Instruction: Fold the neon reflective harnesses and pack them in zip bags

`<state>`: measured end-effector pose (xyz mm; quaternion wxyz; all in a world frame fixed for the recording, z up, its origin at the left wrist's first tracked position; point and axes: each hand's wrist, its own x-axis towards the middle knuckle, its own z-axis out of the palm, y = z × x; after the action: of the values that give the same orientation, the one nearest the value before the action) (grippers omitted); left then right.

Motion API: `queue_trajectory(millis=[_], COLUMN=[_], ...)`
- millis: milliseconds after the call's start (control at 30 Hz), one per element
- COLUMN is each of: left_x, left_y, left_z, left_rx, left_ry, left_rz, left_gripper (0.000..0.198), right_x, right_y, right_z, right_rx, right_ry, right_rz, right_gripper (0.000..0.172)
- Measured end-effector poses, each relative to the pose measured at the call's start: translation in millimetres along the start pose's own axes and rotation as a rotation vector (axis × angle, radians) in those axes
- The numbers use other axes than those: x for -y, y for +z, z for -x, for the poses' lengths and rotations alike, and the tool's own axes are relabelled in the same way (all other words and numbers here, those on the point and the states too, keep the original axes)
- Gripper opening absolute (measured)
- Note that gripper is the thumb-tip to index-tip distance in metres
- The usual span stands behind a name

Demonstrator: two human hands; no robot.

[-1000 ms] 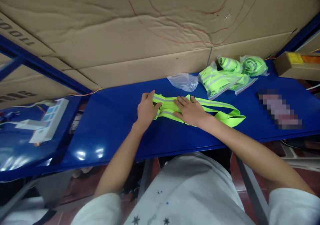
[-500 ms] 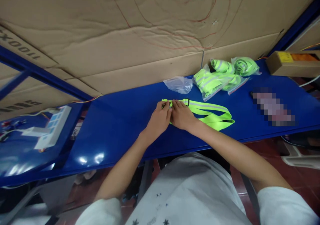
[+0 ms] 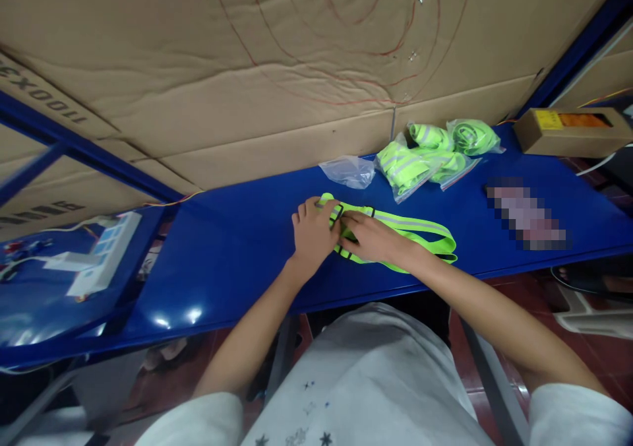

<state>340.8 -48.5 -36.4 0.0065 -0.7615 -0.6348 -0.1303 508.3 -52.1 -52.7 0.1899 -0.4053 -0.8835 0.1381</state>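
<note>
Evidently both hands are kept at the folded end of a bright yellow-green strap [image 3: 420,225], which is laid on the blue counter [image 3: 232,235], slightly right of the centre of the frame. The strap's folded left end is grasped by the left hand [image 3: 315,231], its fingers being bent over the fabric and its thumb turned toward the other hand. The right hand [image 3: 372,236] is set just beside it, with the fabric touched by its fingertips; because the contact is partly covered by the hands, it cannot be told whether that second grip is clenched or merely rested there. Between the two hands a black buckle [image 3: 339,212] is seen, and another is carried farther right on the upper band. The rest of the strap, marked by a grey stripe, is spread rightward in long loops. Above it a crumpled clear bag [image 3: 349,172] is placed, and to the right of that bag several bagged straps [image 3: 408,169] are heaped near the cardboard sheet [image 3: 173,70], on which red curved lines are drawn. Toward the right edge a pixelated object [image 3: 527,215] is found below a cardboard box [image 3: 568,142], while at the left a white power strip [image 3: 106,254] is shown.
</note>
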Motion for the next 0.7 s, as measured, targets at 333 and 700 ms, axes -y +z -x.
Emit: queue_trajectory(millis=[333, 700], left_x=[-18.6, 2.2], left_y=[7.3, 6.7], left_z=[8.0, -15.5], left_rx=[-0.049, 0.201], left_ry=[0.189, -0.079], left_rz=[-0.147, 0.224], left_gripper=[0.036, 0.047], right_x=[-41.1, -26.7], right_y=[-24.2, -19.1], right_z=[-24.3, -2.3], right_rx=[-0.099, 0.033], right_ry=[0.170, 0.194], right_rz=[-0.190, 0.139], right_gripper=[0.027, 0.033])
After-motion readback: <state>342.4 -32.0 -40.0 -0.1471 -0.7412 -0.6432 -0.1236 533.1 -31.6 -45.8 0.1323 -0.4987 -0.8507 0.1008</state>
